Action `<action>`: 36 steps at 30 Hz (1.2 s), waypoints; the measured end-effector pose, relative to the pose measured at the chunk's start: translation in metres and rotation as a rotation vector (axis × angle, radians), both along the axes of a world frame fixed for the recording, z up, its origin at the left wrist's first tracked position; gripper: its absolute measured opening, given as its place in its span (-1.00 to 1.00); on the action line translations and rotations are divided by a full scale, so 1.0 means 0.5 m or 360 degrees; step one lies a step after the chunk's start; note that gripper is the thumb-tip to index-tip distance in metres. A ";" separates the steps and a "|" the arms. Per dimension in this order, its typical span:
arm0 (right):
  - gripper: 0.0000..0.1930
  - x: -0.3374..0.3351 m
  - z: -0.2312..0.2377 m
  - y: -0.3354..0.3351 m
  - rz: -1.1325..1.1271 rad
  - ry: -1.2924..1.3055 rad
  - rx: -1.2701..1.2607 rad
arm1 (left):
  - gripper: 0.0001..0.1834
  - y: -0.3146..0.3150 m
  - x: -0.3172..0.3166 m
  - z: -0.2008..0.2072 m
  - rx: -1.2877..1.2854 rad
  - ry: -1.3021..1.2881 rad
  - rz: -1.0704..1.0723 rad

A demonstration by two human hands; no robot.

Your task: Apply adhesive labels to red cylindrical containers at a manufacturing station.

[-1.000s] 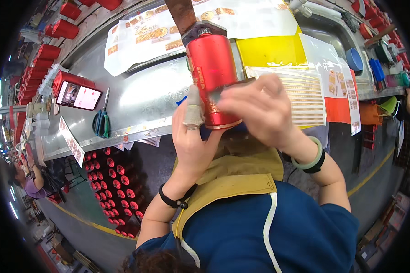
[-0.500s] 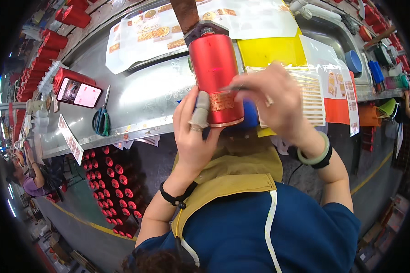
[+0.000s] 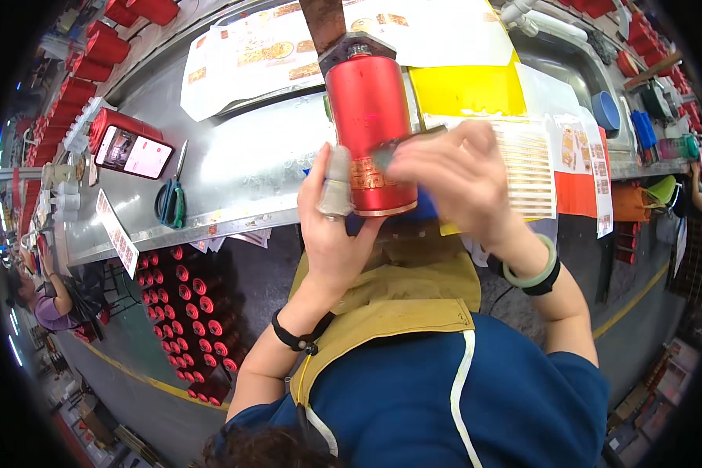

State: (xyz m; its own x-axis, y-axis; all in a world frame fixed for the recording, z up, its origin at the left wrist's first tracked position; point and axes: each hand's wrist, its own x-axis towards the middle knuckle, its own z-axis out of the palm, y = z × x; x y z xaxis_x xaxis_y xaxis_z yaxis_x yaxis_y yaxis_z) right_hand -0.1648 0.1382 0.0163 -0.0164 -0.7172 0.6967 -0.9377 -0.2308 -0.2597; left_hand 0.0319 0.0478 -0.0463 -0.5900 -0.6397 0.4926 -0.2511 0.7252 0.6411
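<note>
A glossy red bottle (image 3: 366,101) lies in front of me, its narrow neck against a hexagonal plate (image 3: 357,45) on a brown bar. Gold lettering (image 3: 369,175) wraps around the part closest to me. My left hand (image 3: 329,249) grips the bottle's near end from the left and below; a grey cover sits on one finger. Over the lettering, my right hand (image 3: 464,183) is closed around a thin dark flat tool (image 3: 423,136). Motion blurs that hand, and its fingers partly hide where the tool meets the bottle.
Printed label sheets (image 3: 269,53) and a yellow sheet (image 3: 468,90) cover the metal bench. Scissors (image 3: 171,199) and a phone (image 3: 135,152) propped on a red cylinder are at left. A blue cup (image 3: 605,111) stands right. Stacked red cylinders (image 3: 191,312) fill the floor at lower left.
My right hand and its tool have shifted slightly left and down across the lettering, with the wrist turned. The bottle has rolled a little, bringing the gold lettering leftward. My left hand keeps its hold.
</note>
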 end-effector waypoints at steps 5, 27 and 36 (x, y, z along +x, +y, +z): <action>-0.76 0.024 0.013 -0.016 0.0045 -0.0328 0.0207 | 0.05 -0.020 -0.005 -0.028 0.0446 0.0033 0.0019; -0.74 0.007 -0.002 -0.005 -0.0031 -0.0073 -0.0061 | 0.13 -0.024 -0.010 -0.013 0.0498 -0.0170 -0.0100; -0.79 0.009 -0.011 -0.017 -0.0121 -0.0676 0.0207 | -0.04 -0.018 -0.009 0.020 0.0213 0.0112 -0.0057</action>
State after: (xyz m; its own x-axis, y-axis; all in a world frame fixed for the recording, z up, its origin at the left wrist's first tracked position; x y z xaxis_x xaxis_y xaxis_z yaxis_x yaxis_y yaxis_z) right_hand -0.1605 0.1295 0.0108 -0.3374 -0.7841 0.5209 -0.7546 -0.1056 -0.6477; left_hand 0.0272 0.0385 -0.0365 -0.5804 -0.6817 0.4454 -0.1775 0.6398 0.7478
